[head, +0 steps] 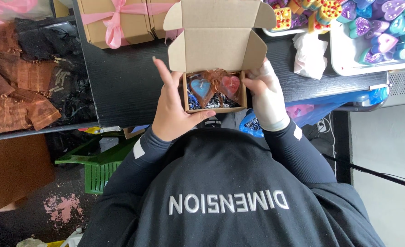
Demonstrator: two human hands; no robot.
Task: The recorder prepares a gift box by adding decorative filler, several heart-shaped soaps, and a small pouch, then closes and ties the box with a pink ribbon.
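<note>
Over the black table point(120, 87), head view: both hands hold a small cardboard box point(215, 68) at its two sides, lid flaps standing open toward the far side. Left hand point(172, 107) wraps the left wall, fingers up along the flap, thumb curled under the near edge; closed on the box. Right hand point(268, 98) cups the right wall, fingers partly hidden behind it, also gripping. Inside, on dark shredded filler, lie a blue heart point(201, 88) and a red heart point(231, 85), side by side, touching or nearly so, each in sheer brown wrap with a gathered tie between them. Box hangs at the table's near edge, partly over the gap above the lap. Risks, judged: box tips toward the person and the hearts slide out, since nothing covers them; a squeeze at the walls could buckle the thin card; the lid could catch the bunched tie if folded down. Behind: ribbon-tied boxes point(115, 20), tray point(344, 64) of coloured hearts, brown pouches point(15, 91) left.
</note>
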